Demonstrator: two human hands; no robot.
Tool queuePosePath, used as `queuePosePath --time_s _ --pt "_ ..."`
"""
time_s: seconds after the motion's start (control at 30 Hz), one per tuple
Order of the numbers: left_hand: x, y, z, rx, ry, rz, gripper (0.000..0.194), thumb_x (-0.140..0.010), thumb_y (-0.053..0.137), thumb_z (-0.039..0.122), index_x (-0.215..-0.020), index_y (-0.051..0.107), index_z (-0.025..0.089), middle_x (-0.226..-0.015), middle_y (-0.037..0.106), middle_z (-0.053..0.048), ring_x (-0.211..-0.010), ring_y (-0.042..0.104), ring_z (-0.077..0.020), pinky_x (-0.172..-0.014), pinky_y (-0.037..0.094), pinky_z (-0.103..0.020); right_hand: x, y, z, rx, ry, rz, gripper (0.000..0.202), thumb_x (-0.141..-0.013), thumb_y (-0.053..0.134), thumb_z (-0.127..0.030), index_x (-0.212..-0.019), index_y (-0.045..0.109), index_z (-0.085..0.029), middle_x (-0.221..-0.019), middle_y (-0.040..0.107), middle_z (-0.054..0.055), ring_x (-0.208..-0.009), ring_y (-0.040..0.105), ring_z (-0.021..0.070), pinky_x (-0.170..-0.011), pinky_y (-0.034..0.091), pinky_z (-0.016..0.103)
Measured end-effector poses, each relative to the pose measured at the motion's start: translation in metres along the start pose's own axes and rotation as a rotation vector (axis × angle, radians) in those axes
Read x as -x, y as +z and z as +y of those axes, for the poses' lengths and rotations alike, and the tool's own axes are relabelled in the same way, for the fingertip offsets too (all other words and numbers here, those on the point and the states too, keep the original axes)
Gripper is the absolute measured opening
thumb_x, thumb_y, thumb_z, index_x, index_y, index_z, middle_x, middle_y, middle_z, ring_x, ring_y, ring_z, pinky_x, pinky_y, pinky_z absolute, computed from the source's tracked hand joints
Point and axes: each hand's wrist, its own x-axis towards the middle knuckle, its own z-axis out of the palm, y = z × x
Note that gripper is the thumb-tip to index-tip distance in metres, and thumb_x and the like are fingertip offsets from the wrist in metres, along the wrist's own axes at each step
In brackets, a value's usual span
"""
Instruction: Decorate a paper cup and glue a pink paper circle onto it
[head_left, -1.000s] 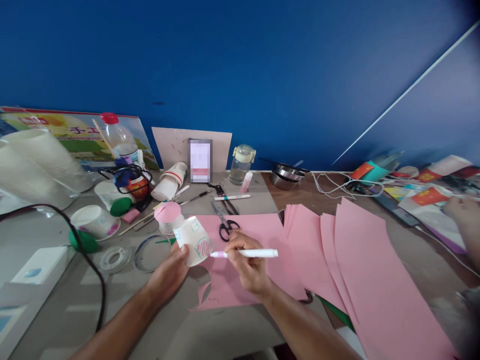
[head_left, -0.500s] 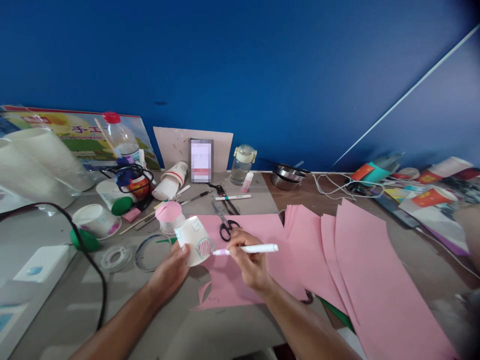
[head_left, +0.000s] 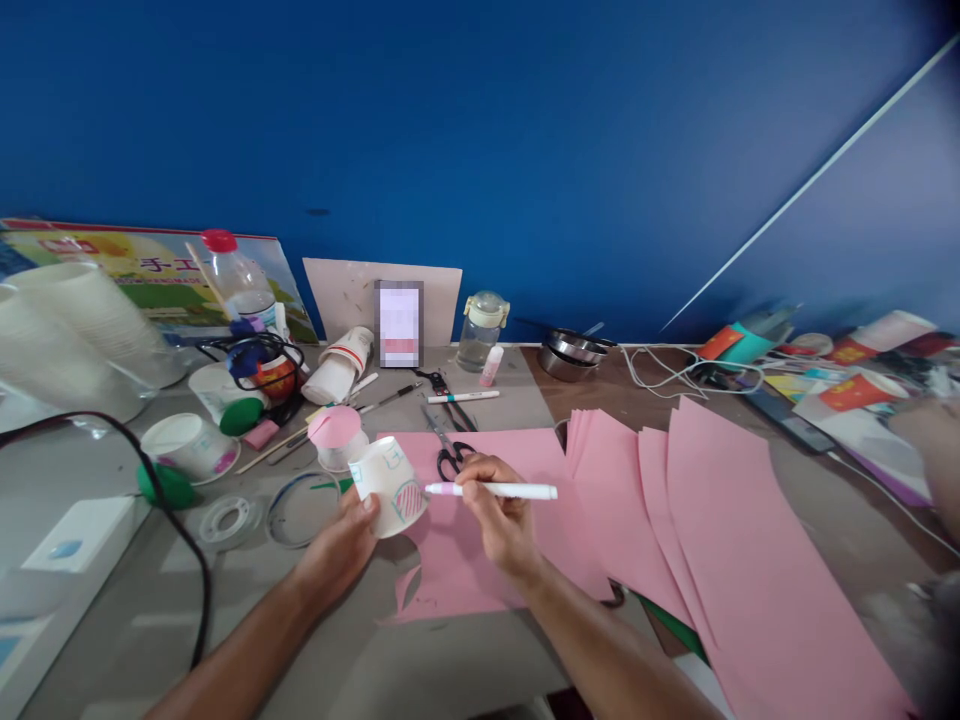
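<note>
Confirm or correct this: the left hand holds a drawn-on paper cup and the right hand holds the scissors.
Wrong on one point: in the head view, the right hand holds a white marker, not the scissors, which lie beyond that hand. The left hand does hold the paper cup.

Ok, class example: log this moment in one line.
left hand: holds paper cup | right hand: holds white marker | marker tip: near cup's pink hatching

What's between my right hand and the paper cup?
In the head view, the front of the marker, over pink paper; contact with the cup is unclear.
</note>
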Motion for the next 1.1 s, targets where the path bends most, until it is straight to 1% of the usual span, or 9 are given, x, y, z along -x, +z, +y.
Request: queuePosePath --time_s 0.17,0.3,0.4,0.57,0.67,0.87,1.0,1.1 --pt "0.0014 0.0000 0.0003 -0.020 -0.020 -0.030 0.054 -0.075 0.077 0.038 -0.125 0.065 0.020 -0.110 0.074 -0.010 -0.109 0.064 -0.0290 -0.097 0.047 -0.037 -0.0006 0.0004 -0.0011 0.025 0.003 0.007 0.017 -0.090 0.051 -0.025 -0.075 0.057 -0.021 -0.066 0.052 -0.001 -0.065 0.049 0.0152 -0.064 0.040 0.030" --pt "0.0010 0.0013 0.0018 -0.030 -0.025 -0.018 0.052 -0.071 0.080 0.037 -0.118 0.069 0.018 -0.104 0.075 -0.010 -0.106 0.065 -0.0296 -0.095 0.048 -0.036 -0.0002 0.0009 -0.0014 0.044 0.015 0.013 0.016 -0.090 0.052 -0.025 -0.076 0.058 -0.020 -0.068 0.055 0.000 -0.066 0.050 0.0153 -0.064 0.041 0.030" --pt "0.0008 0.0025 0.0024 -0.054 -0.033 -0.013 0.054 -0.069 0.082 0.039 -0.116 0.070 0.017 -0.103 0.075 -0.011 -0.105 0.066 -0.0306 -0.095 0.049 -0.038 0.0010 0.0012 -0.0003 0.039 0.010 0.015 0.015 -0.090 0.052 -0.025 -0.077 0.059 -0.020 -0.068 0.055 -0.001 -0.065 0.050 0.0148 -0.063 0.041 0.030" --pt "0.0014 0.0014 0.0009 -0.063 -0.028 -0.020 0.052 -0.072 0.079 0.038 -0.119 0.068 0.018 -0.103 0.075 -0.010 -0.108 0.064 -0.0302 -0.097 0.047 -0.039 0.0029 0.0021 0.0017 0.023 0.001 0.010 0.014 -0.091 0.053 -0.026 -0.079 0.060 -0.021 -0.068 0.054 -0.001 -0.064 0.049 0.0147 -0.061 0.041 0.029" --pt "0.0015 0.0007 0.0006 -0.054 -0.026 -0.026 0.055 -0.072 0.080 0.038 -0.121 0.067 0.017 -0.103 0.075 -0.010 -0.108 0.064 -0.0302 -0.098 0.046 -0.038 0.0026 0.0029 0.0012 0.030 0.003 0.011 0.015 -0.091 0.052 -0.027 -0.079 0.059 -0.021 -0.068 0.053 -0.001 -0.062 0.048 0.0147 -0.058 0.041 0.029" --pt "0.0016 0.0038 0.0030 -0.073 -0.034 -0.033 0.055 -0.070 0.081 0.040 -0.120 0.068 0.019 -0.105 0.075 -0.010 -0.106 0.065 -0.0303 -0.095 0.048 -0.038 0.0023 0.0032 -0.0007 0.053 -0.004 -0.015 0.015 -0.091 0.052 -0.027 -0.079 0.059 -0.021 -0.066 0.052 -0.001 -0.063 0.048 0.0156 -0.062 0.042 0.032" --pt "0.0017 0.0021 0.0022 -0.053 -0.027 -0.029 0.053 -0.071 0.080 0.039 -0.120 0.068 0.021 -0.103 0.075 -0.008 -0.103 0.066 -0.0273 -0.093 0.049 -0.034 0.0034 0.0020 0.0000 0.017 -0.002 -0.029 0.017 -0.091 0.051 -0.026 -0.076 0.058 -0.022 -0.066 0.052 0.000 -0.064 0.048 0.0162 -0.062 0.040 0.032" --pt "0.0019 0.0007 0.0012 -0.042 -0.032 -0.033 0.053 -0.072 0.079 0.038 -0.120 0.068 0.020 -0.105 0.075 -0.009 -0.104 0.066 -0.0273 -0.093 0.048 -0.034 0.0043 0.0013 0.0021 -0.013 -0.004 -0.015 0.015 -0.091 0.052 -0.025 -0.078 0.058 -0.022 -0.068 0.053 -0.001 -0.065 0.048 0.0161 -0.065 0.041 0.033"
